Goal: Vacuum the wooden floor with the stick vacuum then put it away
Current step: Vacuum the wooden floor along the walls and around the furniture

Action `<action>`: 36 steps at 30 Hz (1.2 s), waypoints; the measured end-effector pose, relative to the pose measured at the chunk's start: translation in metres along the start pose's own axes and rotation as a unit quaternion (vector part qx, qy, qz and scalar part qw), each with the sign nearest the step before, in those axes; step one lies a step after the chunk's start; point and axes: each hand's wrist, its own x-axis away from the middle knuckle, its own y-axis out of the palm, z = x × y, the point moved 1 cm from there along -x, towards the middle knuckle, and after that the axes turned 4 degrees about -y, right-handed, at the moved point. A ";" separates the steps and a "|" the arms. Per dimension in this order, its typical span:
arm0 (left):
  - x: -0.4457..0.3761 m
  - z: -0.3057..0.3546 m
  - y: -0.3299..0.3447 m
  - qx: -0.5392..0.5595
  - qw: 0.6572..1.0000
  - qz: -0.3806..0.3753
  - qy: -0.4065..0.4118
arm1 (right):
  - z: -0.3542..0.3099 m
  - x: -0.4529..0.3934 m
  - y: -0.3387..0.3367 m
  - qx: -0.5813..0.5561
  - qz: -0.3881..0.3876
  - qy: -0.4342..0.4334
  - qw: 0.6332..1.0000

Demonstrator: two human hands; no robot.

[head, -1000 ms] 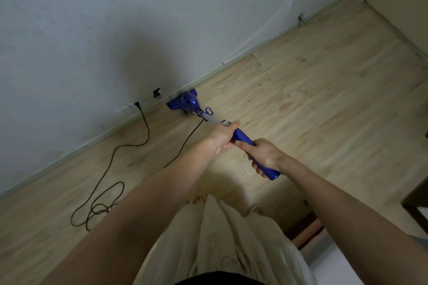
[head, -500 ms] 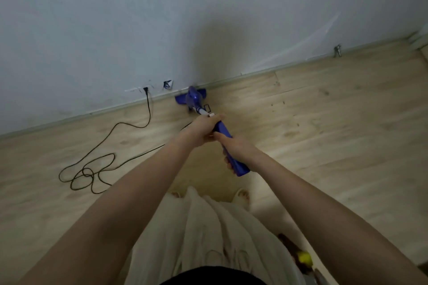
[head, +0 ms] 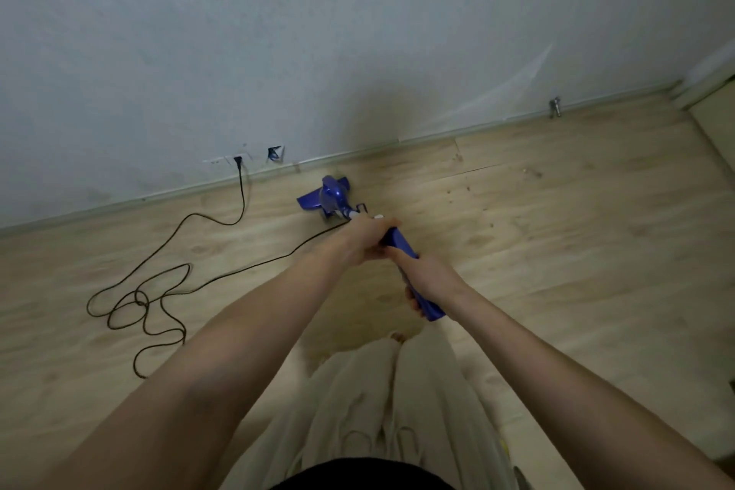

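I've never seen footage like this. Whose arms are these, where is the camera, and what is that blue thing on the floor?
There is no machine here: these are a person's two bare arms, filmed by a wide-angle camera worn on the head, looking forward and down. That is why the arms reach out from the bottom of the picture.

Both hands grip the handle of a blue stick vacuum: the left hand higher up the stick, the right hand nearer its end. The vacuum's head sits on the wooden floor, close to the wall.

A black cord runs from the vacuum, lies in loose loops on the floor, and is plugged into a socket low on the wall. Small specks of dirt lie to the right of the vacuum.
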 end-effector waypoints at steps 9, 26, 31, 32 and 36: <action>0.045 -0.020 -0.038 -0.057 0.995 -0.077 -0.014 | -0.010 0.057 0.053 -0.091 -0.004 0.025 0.995; 0.001 -0.018 -0.074 -0.019 0.999 -0.024 0.015 | -0.022 -0.010 0.092 -0.087 0.007 0.007 0.996; -0.012 -0.004 -0.070 -0.021 1.000 0.000 0.016 | -0.026 -0.031 0.073 -0.041 -0.006 -0.019 0.999; -0.011 -0.001 -0.065 -0.030 0.999 0.001 0.014 | -0.024 -0.033 0.066 -0.036 -0.006 -0.015 0.999; -0.009 0.006 -0.035 -0.039 0.999 -0.017 0.005 | -0.010 -0.035 0.038 -0.019 0.001 0.008 1.000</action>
